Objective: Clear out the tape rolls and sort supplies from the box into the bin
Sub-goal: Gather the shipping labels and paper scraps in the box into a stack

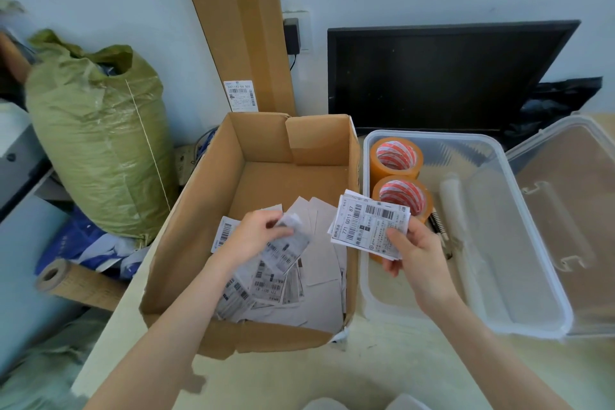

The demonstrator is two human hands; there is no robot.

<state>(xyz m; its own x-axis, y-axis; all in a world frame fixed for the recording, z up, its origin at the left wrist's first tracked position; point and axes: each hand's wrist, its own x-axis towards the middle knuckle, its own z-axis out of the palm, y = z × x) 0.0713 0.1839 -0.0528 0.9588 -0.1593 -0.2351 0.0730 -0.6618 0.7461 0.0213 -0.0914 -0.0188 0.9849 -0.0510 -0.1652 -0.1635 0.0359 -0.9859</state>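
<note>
1. The loose white barcoded shipping labels [283,276] lie heaped in the near half of the open brown cardboard box [199,243]; no tape roll shows among them.
2. Two orange-brown tape rolls with red-and-white striped cores [397,156] stand in the clear plastic bin [532,293], at its far left end, just right of the box; so the tape part of the task looks done.
3. The right hand [416,250] holds a small stack of white labels [369,221] over the box's right wall, its grip pinching the stack's lower edge between thumb and fingers.
4. The left hand [256,233] is down in the box, its grip curled round a crumpled label on top of the heap.
5. The step in hand seems to be gathering labels for the bin. The next move probably calls for adding the left hand's label to the stack, then carrying the stack over the bin's rim and laying it in the bare near part.
6. In the bin also lie a pale translucent roll [452,210] and a dark spiral-bound item, partly hidden. The bin's clear lid [572,196] rests open to the right on the pale worktop [366,373].
</note>
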